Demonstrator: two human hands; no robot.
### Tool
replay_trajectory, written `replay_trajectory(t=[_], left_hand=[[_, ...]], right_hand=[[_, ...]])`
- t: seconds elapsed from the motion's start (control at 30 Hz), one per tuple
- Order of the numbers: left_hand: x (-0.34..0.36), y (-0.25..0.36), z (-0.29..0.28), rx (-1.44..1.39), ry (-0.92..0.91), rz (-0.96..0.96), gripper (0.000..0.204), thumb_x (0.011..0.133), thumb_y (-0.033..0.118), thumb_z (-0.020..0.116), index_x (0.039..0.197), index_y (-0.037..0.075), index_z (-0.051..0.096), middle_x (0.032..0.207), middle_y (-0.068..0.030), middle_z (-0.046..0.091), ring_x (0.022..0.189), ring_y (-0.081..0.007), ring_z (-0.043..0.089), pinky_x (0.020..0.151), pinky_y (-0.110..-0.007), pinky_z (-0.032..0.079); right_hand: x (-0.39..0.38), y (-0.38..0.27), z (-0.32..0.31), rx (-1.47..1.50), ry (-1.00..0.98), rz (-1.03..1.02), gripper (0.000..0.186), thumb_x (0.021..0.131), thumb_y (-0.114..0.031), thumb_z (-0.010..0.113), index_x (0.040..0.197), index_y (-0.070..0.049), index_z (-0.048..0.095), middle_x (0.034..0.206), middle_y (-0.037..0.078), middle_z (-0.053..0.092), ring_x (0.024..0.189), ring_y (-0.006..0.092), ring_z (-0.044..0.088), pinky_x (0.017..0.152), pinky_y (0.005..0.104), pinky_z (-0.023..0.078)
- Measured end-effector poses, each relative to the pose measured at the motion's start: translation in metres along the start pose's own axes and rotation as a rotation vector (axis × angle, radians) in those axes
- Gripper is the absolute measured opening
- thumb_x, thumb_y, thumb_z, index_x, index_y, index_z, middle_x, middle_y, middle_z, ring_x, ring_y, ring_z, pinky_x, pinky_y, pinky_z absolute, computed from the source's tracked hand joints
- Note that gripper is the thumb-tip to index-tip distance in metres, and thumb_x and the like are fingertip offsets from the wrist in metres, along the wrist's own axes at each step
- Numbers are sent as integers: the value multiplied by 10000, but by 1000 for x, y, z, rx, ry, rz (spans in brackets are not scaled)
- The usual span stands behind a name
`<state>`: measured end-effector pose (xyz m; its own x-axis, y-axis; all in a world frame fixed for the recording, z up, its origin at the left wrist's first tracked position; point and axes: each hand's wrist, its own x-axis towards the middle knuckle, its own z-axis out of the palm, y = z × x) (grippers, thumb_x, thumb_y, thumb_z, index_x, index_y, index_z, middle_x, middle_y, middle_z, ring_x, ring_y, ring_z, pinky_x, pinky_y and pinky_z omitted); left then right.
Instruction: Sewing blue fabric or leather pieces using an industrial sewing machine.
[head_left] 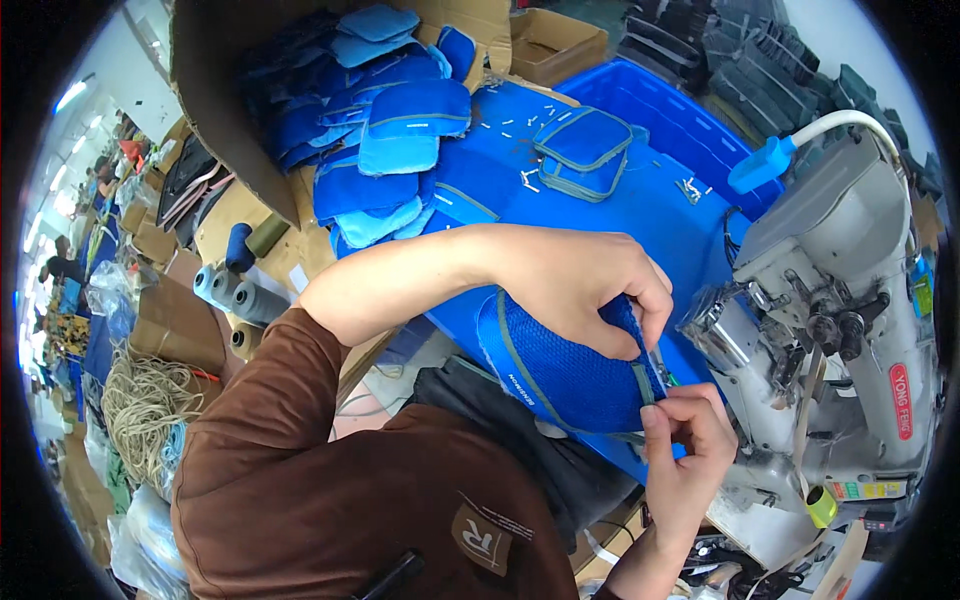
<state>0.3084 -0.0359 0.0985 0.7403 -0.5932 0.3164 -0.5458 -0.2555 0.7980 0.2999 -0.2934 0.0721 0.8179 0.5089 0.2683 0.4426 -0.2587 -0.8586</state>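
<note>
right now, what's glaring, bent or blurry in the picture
Head view: lamp at far left blown out, metal on machine glinting; head view: left background slanted and soft near the fisheye edge; head view: left hand, right hand and blue piece fairly sharp.

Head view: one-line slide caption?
Left hand and right hand pinch a blue mesh piece along its edge, near a sewing machine.

We look through 1 fisheye view, from the left of 2 head-worn cameras set side by side. We face down over the blue tabletop (685, 235), near enough that the left hand (580, 285) and right hand (706, 432) above it show large. Our wide field includes the grey machine (820, 215) right of that tabletop.
</note>
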Motion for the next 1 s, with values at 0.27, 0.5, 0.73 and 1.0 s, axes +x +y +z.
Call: replay_trajectory(t=[0.27, 0.5, 0.73, 1.0], left_hand=[[-8, 17, -3, 544, 145, 168, 95, 817, 93, 731, 867, 89, 650, 887, -42, 537, 860, -250, 559, 731, -369, 402], [-23, 34, 18, 955, 214, 425, 131, 766, 198, 680, 828, 90, 639, 853, -19, 518, 760, -185, 504, 715, -335, 382], [-46, 15, 35, 1373, 362, 899, 88, 743, 133, 668, 789, 68, 707, 882, -12, 646, 737, -157, 533, 648, -308, 348], [-49, 8, 34, 1486, 412, 1064, 30, 756, 92, 673, 747, 64, 669, 810, -4, 592, 729, -146, 534, 614, -303, 355]], right_hand=[[-2, -11, 0, -117, -4, -52, 150, 750, 45, 779, 835, 9, 661, 1055, 114, 655, 685, 158, 604, 569, 258, 469], [-6, -4, 2, -335, 75, -269, 156, 769, -6, 803, 883, -29, 698, 1131, 120, 669, 727, 239, 660, 605, 305, 528], [-19, 18, 7, -563, 167, -723, 247, 761, -41, 835, 979, -55, 721, 1040, 127, 703, 697, 253, 664, 580, 326, 533], [-18, 15, 6, -626, 68, -825, 184, 828, 13, 765, 998, -3, 697, 1086, 181, 707, 713, 282, 677, 576, 333, 530]])
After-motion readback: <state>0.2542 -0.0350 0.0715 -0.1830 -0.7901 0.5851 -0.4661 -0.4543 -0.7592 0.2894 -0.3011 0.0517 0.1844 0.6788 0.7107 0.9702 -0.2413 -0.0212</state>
